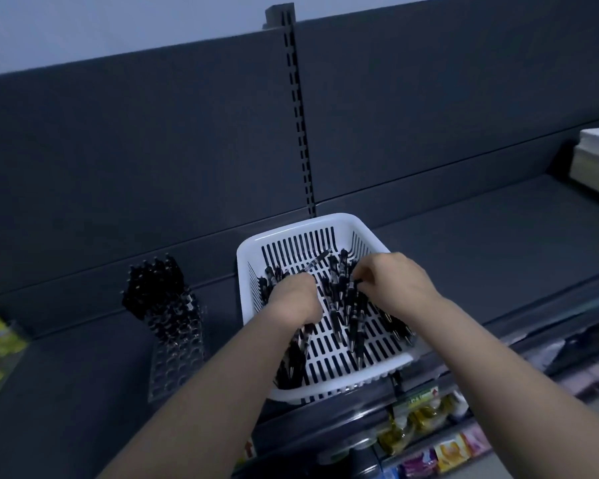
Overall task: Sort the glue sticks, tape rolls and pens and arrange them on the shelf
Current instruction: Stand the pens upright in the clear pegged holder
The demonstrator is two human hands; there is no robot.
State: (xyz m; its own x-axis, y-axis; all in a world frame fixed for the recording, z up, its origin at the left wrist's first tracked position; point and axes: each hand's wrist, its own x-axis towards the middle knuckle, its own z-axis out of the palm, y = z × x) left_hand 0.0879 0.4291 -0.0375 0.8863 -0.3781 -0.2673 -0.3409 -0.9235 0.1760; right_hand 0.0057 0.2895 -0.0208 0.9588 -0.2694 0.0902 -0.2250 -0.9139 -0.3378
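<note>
Seemingly, the left hand (293,299) gripped bundled pens (295,356) in the basket (291,229), the right hand (391,285) pinched another; aligning tips would ease racking.

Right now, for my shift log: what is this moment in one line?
step: gathering pens | left hand: grips pens in basket | right hand: pinches a pen | rack: partly filled

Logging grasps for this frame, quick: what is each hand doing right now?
Left hand: fingers curled round a bunch of black pens in the white basket.
Right hand: apparently pinching one black pen.
</note>
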